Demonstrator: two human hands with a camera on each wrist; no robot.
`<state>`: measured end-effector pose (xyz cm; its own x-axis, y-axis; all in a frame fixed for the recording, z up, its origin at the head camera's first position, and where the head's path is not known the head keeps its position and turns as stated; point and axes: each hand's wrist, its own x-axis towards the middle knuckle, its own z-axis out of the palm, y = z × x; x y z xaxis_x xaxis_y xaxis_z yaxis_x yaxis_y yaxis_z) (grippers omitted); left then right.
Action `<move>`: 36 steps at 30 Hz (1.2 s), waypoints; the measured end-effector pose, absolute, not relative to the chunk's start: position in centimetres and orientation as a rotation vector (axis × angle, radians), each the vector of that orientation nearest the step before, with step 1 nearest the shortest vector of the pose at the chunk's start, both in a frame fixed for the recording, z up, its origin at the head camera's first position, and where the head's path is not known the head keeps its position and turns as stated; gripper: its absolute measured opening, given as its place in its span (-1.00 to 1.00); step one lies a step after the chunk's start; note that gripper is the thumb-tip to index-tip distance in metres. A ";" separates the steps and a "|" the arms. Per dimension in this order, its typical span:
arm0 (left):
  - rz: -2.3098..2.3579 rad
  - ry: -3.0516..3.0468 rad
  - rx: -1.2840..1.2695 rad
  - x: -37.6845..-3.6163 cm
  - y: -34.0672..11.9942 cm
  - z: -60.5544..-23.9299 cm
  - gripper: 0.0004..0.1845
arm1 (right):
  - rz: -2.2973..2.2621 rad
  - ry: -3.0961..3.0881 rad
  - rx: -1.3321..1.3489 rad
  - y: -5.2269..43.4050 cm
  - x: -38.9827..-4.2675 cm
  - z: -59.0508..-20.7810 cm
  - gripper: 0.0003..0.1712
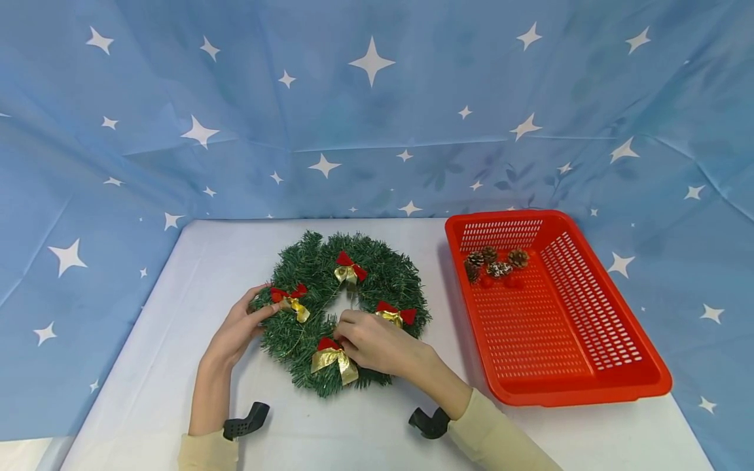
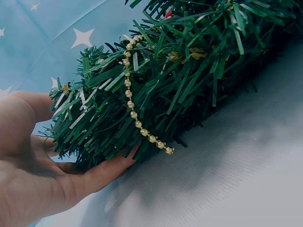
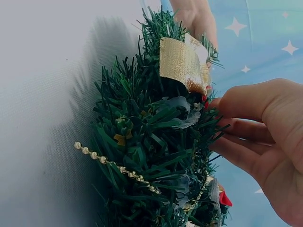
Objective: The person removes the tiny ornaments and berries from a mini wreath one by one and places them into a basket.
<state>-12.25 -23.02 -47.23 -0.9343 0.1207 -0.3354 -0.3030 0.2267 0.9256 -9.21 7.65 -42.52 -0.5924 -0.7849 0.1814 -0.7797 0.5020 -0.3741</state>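
A green tinsel wreath [image 1: 385, 261] lies on the white-covered table, dressed with red-and-gold bows. My left hand [image 1: 232, 330] grips its left rim, thumb on top beside the left bow [image 1: 291, 303] and fingers underneath. Over the lower inner edge, my right hand [image 1: 379, 343] has its fingers bent, pinching at the front bow [image 1: 332, 358]; the wreath and hand partly hide the fingertips. The bow's gold ribbon [image 3: 177, 61] shows close by in the right wrist view. A gold bead string [image 2: 130, 97] dangles from the wreath's side in the left wrist view.
To the right stands a red plastic basket [image 1: 530, 340] with slotted walls. Several pine cones [image 1: 518, 258] and some red pieces [image 1: 514, 281] sit in its far left corner. Behind the table hangs a blue star-patterned cloth [image 1: 377, 111].
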 end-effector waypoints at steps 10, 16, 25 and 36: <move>1.758 2.167 -0.174 -12.2 -23.1 -47.4 -0.24 | -0.673 2.707 -1.420 7.8 -9.1 -42.2 -0.91; 1.754 2.156 -0.163 -12.3 -23.1 -47.4 -0.22 | -0.703 2.724 -1.456 8.1 -9.2 -42.0 -0.93; 1.749 2.164 -0.172 -12.2 -23.2 -47.2 -0.23 | -0.801 2.717 -1.448 8.8 -9.3 -41.6 -0.92; 1.774 2.133 -0.160 -12.2 -23.1 -47.1 -0.21 | -0.878 2.731 -1.446 9.6 -9.5 -41.3 -0.93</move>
<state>-12.21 -23.06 -47.15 -0.9286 0.1408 -0.3433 -0.3119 0.2050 0.9277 -9.49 9.65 -41.29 -0.5927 -0.7451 0.3058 -0.7838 0.4462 -0.4320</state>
